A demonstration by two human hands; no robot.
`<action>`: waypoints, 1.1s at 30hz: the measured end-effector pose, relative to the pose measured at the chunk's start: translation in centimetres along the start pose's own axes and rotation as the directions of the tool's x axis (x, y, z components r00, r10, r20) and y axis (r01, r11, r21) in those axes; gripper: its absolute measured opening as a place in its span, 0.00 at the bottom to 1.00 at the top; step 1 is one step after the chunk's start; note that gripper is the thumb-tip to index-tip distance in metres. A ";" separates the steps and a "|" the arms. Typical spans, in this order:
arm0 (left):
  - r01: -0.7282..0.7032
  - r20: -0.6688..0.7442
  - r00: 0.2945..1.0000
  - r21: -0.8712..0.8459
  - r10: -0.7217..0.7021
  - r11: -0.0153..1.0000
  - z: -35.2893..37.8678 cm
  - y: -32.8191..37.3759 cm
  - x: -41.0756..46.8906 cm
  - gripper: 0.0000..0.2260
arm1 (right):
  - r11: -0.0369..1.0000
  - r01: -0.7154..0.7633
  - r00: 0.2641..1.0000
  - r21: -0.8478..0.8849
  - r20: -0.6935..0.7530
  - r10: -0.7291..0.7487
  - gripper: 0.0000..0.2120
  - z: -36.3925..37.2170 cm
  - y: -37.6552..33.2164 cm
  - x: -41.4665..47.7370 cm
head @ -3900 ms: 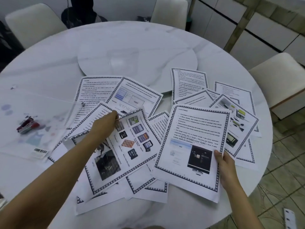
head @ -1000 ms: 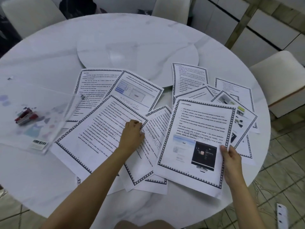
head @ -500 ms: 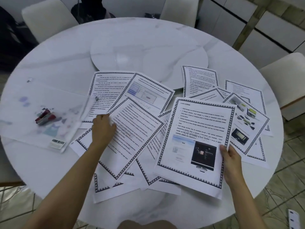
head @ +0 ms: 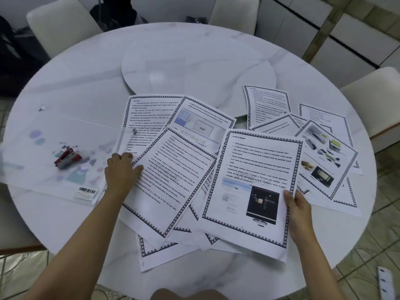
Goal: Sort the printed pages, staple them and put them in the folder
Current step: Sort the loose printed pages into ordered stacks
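White marble covers the round table (head: 82, 87), which has pale chairs (head: 62, 20) along its far side and a raised turntable (head: 194, 68) at its centre. To the near left of the turntable a clear plastic folder (head: 39, 169) lies flat, with a barcode label (head: 87, 190) at its near corner. A red stapler (head: 67, 158) shows within the folder's outline; through the blur I cannot tell whether it sits inside the folder or on top of it.

Printed pages (head: 151, 113) with patterned borders fan out on the near side of the turntable, overlapping one another, and some reach onto its near rim.

The left hand (head: 121, 172), near and left of the turntable, grips the left edge of a text page (head: 173, 180) that lies on top of the heap. Its thumb stretches flat across the sheet and its other fingers curl together at the edge, just beside the folder's right side.

The right hand (head: 297, 205), near and right of the turntable, pinches the lower right edge of the Cloud Storage page (head: 255, 167). The thumb is on top and the fingers are underneath, out of sight. This page lies over other sheets, and its left edge meets the text page. A picture page (head: 324, 156) lies just beyond the right hand's knuckles, further right of the turntable.
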State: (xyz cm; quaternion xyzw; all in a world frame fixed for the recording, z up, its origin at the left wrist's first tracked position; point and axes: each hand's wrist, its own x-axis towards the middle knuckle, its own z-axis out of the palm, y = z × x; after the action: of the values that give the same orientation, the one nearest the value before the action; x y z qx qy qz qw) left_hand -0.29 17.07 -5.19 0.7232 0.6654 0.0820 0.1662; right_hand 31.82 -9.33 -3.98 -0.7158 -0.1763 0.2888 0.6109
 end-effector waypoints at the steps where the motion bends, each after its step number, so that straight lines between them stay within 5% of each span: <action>1: 0.003 0.014 1.000 -0.005 -0.003 1.000 -0.1 -0.1 0.0 0.21 | 1.000 -0.002 1.000 0.002 0.000 0.002 0.37 0.2 0.0 -0.1; 6: 0.025 0.050 0.999 -0.145 -0.017 0.989 -0.5 -0.2 0.1 0.11 | 1.000 -0.009 1.000 0.008 -0.002 0.009 0.36 0.6 -0.2 -0.3; 14: -0.185 0.078 0.961 -0.529 0.264 0.828 -1.4 0.9 -1.9 0.01 | 0.997 -0.020 0.997 0.077 0.073 0.015 0.40 3.0 -1.0 -0.4; 19: 0.005 0.137 0.977 -0.782 0.165 0.624 0.1 2.3 -5.0 0.02 | 0.996 -0.027 0.988 0.083 0.151 0.015 0.35 5.5 -1.2 -0.7; 23: 0.133 0.222 0.970 -0.822 0.096 0.553 1.7 3.2 -7.4 0.01 | 0.999 -0.031 0.987 0.028 0.155 0.026 0.06 7.7 -1.1 -1.6; 28: 0.242 0.308 0.949 -0.840 0.060 0.486 2.5 3.8 -8.8 0.10 | 0.990 -0.029 0.982 -0.139 0.183 0.054 0.09 8.9 -0.1 -2.3; 33: 0.236 0.326 0.942 -0.807 0.076 0.541 2.2 4.5 -9.3 0.09 | 0.965 -0.050 0.979 -0.256 0.178 0.098 0.11 8.8 1.0 -2.3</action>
State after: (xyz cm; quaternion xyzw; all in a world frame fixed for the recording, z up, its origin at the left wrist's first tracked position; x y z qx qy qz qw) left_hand 3.72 7.31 -4.73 0.5272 0.5409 0.2619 0.6007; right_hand 24.39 -4.07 -5.30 -0.7625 -0.2416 0.3535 0.4851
